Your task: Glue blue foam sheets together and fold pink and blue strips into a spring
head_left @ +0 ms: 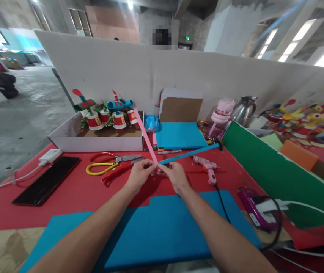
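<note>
My left hand (143,172) and my right hand (174,175) meet over the middle of the red table. Between their fingertips they pinch the joined ends of a pink paper strip (146,138) and a blue paper strip (192,153). The pink one slants up and left to the box; the blue one runs out to the right. Yellow-and-red-handled scissors (113,163) and red-handled pliers (119,170) lie left of my left hand. Right of my right hand rests a pink glue gun (209,167). The exact grip of each fingertip is partly hidden.
A white box (99,143) holds several paper-cup figures (95,120). Blue sheets (181,135), a pink bottle (221,113) and a metal jug (244,110) stand behind. A phone (46,182) lies left. A green divider (281,178) and purple power strip (257,210) are right.
</note>
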Demonstrator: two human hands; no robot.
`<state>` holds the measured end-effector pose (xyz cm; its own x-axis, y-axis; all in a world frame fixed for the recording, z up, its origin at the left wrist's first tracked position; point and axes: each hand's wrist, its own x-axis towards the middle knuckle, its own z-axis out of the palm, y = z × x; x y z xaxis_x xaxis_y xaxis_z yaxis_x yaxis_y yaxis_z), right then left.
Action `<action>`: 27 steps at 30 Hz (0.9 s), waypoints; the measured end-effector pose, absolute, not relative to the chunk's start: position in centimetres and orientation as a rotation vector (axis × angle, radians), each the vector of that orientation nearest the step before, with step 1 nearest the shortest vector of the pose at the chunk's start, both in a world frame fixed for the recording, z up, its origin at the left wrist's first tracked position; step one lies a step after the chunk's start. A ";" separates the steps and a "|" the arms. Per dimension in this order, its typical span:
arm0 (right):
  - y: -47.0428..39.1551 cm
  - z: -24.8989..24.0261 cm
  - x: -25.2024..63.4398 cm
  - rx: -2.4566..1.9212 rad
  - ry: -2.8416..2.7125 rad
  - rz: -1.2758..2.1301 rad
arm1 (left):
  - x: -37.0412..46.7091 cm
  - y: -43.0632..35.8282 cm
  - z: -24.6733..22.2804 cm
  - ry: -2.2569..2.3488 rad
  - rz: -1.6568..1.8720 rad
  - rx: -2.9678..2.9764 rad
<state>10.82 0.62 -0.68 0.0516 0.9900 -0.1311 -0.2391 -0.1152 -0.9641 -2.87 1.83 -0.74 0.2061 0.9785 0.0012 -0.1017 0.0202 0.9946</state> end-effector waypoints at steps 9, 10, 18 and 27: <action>0.5 -0.4 10.8 -1.160 -0.951 1.344 | -2.9 1.8 -0.7 0.987 1.114 1.193; 0.5 -0.4 10.7 -1.154 -0.957 1.353 | -2.9 1.9 -0.8 0.988 1.118 1.197; 0.6 -0.4 10.8 -1.193 -0.874 1.343 | -2.8 1.9 -0.6 0.970 1.138 1.214; 0.4 -0.7 10.6 -1.119 -0.854 1.415 | -2.8 1.9 -0.8 0.986 1.103 1.212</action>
<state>10.59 0.43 -0.66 0.0311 0.9847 -0.1716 -0.3069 -0.1540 -0.9392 -2.81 1.91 -0.78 0.2017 0.9795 0.0023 -0.1071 0.0197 0.9941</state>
